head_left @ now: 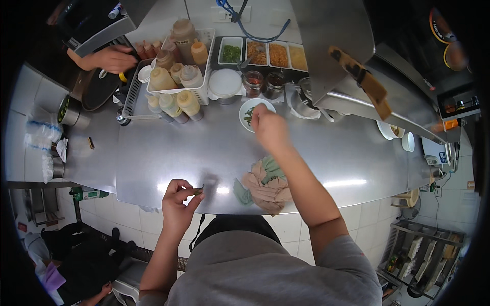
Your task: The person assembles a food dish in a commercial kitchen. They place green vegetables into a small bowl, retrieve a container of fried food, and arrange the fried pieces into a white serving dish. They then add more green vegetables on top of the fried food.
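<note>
Near the front edge of the steel counter [153, 148], my left hand [178, 201] pinches a small slim green piece [198, 192] between thumb and fingertips. Its exact kind is too small to tell. My right hand [269, 128] reaches across the counter to a white bowl [243, 121], its fingers closed together over the bowl's right side. Anything between those fingers is hidden. Several small green pieces [248, 116] lie in the bowl. Under my right forearm, a crumpled beige cloth [265, 188] and a green cloth [273, 168] lie on the counter.
Behind the bowl stand two dark-filled jars [252, 84] and trays with chopped green [231, 53] and brown toppings [278, 54]. A white basket of squeeze bottles [205, 86] is at back left. Another person's hand [117, 59] is beyond it. A metal container [303, 102] stands right.
</note>
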